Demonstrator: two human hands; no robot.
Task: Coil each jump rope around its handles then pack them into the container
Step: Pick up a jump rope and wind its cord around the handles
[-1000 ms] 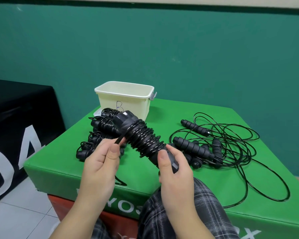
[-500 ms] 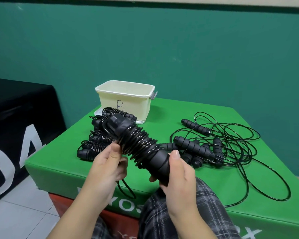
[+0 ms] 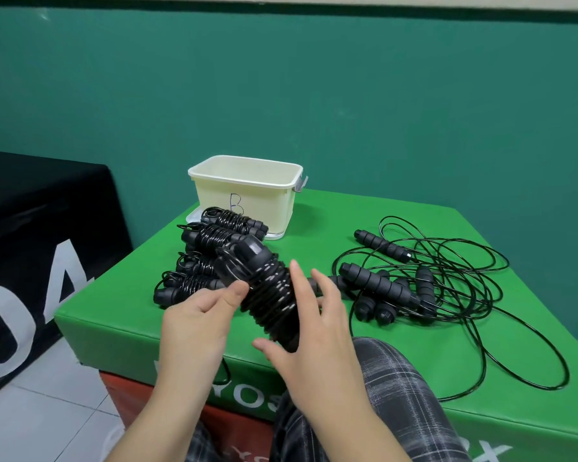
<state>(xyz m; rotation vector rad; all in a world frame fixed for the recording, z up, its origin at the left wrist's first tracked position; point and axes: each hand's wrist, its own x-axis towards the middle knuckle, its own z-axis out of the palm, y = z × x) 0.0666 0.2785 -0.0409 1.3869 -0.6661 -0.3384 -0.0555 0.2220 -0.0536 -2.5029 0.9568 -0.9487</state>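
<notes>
I hold a black jump rope bundle (image 3: 267, 295), its cord wound round both handles, tilted above the near edge of the green padded block (image 3: 121, 315). My left hand (image 3: 194, 325) grips it from the left, with the thumb on the coils. My right hand (image 3: 317, 345) lies against its lower right side with fingers straight and spread, thumb under the bottom end. A short cord tail (image 3: 226, 371) hangs below my left hand. The cream container (image 3: 247, 195), marked B, stands at the back.
Several coiled rope bundles (image 3: 211, 235) lie in a pile just in front of the container. Uncoiled ropes (image 3: 414, 278) with loose loops sprawl over the block's right half. A black covered box (image 3: 30, 228) stands to the left, over tiled floor. My plaid-clad knee (image 3: 391, 395) is below.
The bundle swung more upright and nearer. My right hand let go of its lower end and spread its fingers along the side. My left thumb moved up onto the coils.
</notes>
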